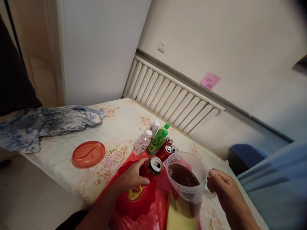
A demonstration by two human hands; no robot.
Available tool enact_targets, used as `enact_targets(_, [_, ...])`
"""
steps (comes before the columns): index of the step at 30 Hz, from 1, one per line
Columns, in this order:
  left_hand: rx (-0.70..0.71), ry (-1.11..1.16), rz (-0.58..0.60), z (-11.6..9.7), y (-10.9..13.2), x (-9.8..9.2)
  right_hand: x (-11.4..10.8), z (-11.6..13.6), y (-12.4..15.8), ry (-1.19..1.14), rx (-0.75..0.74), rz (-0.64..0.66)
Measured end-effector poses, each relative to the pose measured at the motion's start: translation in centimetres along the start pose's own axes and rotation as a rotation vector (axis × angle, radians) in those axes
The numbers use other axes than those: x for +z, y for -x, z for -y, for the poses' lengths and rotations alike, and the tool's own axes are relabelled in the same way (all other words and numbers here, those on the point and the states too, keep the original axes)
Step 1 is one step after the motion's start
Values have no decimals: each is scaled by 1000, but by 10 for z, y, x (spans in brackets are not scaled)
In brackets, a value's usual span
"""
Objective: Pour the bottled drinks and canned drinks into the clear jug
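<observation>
My left hand [133, 177] is wrapped round an opened drink can [154, 166] with a dark, gold-lettered rim, upright over a red plastic bag [153, 207]. In my right hand [222, 183] is the handle of a clear plastic pitcher [189, 188], partly filled with dark brown liquid. The pitcher's spout points left, close to the can but apart from it. A yellow cloth or pad [176, 214] shows beneath the pitcher. Just beyond the can stand several red cans [165, 153], green-capped bottles [155, 143] and white-capped bottles [142, 143].
An orange-red lid [88, 154] lies on the flowered tablecloth [115, 127] at left. Blue-and-white patterned fabric [64, 119] is heaped behind it. A white radiator [168, 91] runs along the wall behind the table; a dark blue bin-like object [244, 156] stands at right.
</observation>
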State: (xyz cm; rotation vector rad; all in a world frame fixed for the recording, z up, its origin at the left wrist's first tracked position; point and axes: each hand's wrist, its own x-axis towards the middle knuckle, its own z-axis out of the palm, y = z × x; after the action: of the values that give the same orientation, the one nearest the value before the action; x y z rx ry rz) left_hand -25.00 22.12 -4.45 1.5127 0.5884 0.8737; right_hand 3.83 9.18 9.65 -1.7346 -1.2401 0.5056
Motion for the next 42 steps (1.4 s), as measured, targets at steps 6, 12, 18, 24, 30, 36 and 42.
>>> enact_targets(6, [-3,-2,9,0,0,0,2,4,-3,11,23,25])
enact_targets(12, [-14,-17,4,-1,1,-1,3,4,-5,18,30,38])
enact_targets(18, [-15,1,14,0,0,-1,4,6,-6,25,36,62])
enact_targets(24, [-21,0,15,-2,1,-1,5,9,-7,60,29,72])
enact_targets(30, [-7,-10,17,2,0,-1,6,14,-10,101,10,85])
enact_targets(36, [-22,-11,10,5,1,-1,7,18,-10,127,5,90])
enact_targets(42, [-34,25,20,4,1,0,4,15,-12,117,-7,103])
